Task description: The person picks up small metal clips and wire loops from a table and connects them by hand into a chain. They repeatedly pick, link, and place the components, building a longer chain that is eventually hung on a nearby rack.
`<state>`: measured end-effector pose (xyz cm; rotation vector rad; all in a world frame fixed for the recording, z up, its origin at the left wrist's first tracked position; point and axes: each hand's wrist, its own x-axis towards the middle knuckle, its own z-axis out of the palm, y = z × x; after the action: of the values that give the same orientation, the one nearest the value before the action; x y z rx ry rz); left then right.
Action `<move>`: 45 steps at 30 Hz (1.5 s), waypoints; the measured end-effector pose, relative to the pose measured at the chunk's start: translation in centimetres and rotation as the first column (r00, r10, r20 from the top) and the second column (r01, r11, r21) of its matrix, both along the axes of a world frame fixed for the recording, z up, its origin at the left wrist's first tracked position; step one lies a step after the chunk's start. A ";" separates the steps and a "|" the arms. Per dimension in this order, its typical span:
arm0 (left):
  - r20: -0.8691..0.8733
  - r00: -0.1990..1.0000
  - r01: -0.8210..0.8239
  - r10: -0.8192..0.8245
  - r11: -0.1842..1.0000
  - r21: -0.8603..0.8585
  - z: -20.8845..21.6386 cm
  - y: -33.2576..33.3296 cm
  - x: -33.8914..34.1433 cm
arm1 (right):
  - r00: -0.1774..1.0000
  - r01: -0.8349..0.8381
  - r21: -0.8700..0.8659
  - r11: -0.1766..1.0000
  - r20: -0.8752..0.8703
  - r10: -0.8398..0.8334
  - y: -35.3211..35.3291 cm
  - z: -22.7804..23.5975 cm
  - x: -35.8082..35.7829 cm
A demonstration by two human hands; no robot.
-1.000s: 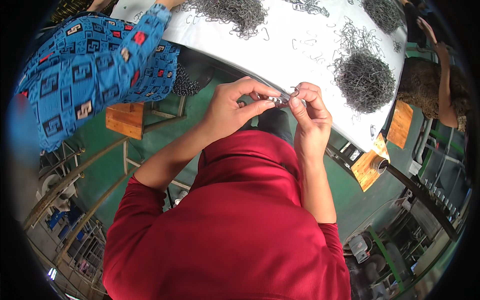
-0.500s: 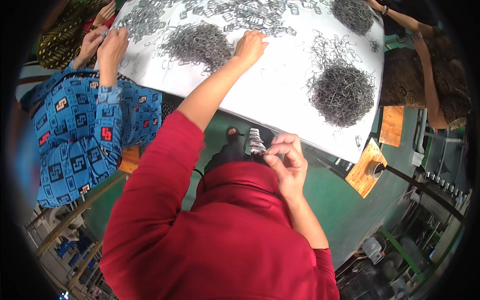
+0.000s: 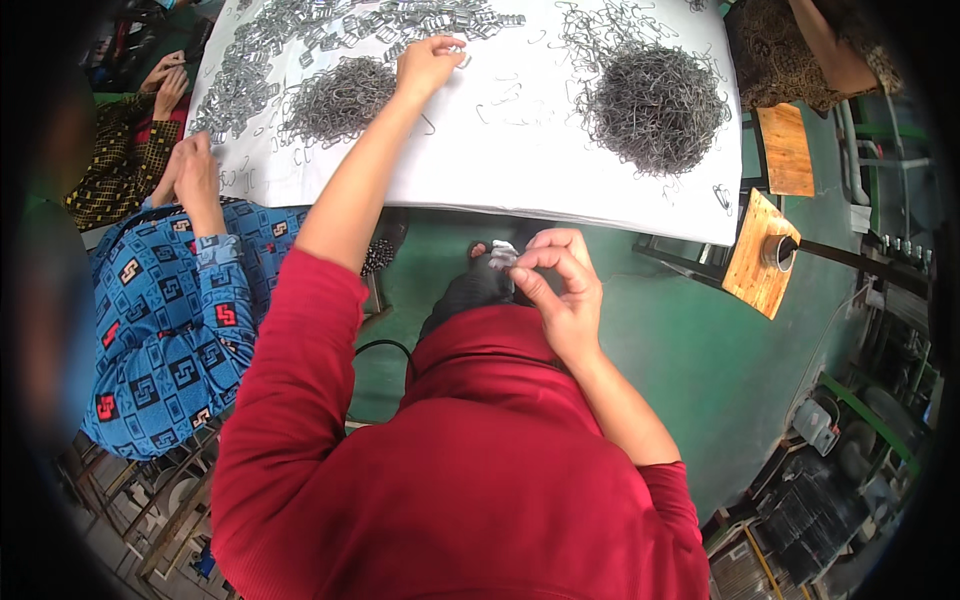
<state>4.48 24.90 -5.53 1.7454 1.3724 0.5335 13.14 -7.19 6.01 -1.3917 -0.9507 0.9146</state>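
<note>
Both loaded now: left hand (image 3: 426,70) pinches a silvery metal piece (image 3: 464,61), right hand (image 3: 572,300) grips a ridged silver stack (image 3: 502,256) before the white table's (image 3: 470,180) near edge!

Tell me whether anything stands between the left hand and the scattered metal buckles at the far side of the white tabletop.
Nothing visible does. The left hand is just on the near side of the metal buckles. The pile of wire hooks lies left of the wrist, out of the way.
</note>
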 end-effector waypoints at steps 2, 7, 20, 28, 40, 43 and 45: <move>0.233 0.972 0.022 0.017 0.986 -0.164 4.4 -4.9 -0.4 | 0.999 0.045 0.019 0.999 0.022 -0.045 0.2 0.2 -0.3; 0.571 0.812 0.104 0.122 0.932 -0.347 10.9 -15.8 -3.6 | 0.994 0.111 0.022 0.994 -0.026 -0.111 0.5 0.5 -0.7; 0.735 0.544 -0.234 0.403 0.915 -0.329 14.2 -28.9 -4.1 | 0.939 -0.335 -0.028 0.942 -0.094 0.331 1.3 -0.2 2.4; 0.625 0.711 -0.318 0.323 0.940 -0.123 13.1 -32.4 -5.5 | 0.621 -0.782 -0.152 0.605 -0.277 0.733 3.3 -1.9 4.1; 0.452 0.802 -0.437 0.391 0.900 -0.002 4.2 -39.4 -11.4 | 0.319 -0.947 -0.129 0.295 -0.259 0.911 1.4 -12.4 -3.0; 0.466 0.778 -0.508 0.421 0.858 0.072 -0.4 -41.3 -12.7 | 0.284 -0.950 0.033 0.311 -0.323 0.903 -0.2 -18.0 -5.2; 0.516 0.729 -0.579 0.451 0.807 0.113 -4.3 -42.3 -13.5 | 0.320 -0.938 -0.008 0.346 -0.404 0.857 -1.4 -22.2 -5.7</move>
<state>-9.01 -17.39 -9.86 1.2668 1.4667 1.4216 7.42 -8.60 -16.20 -0.6976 -1.4089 2.1439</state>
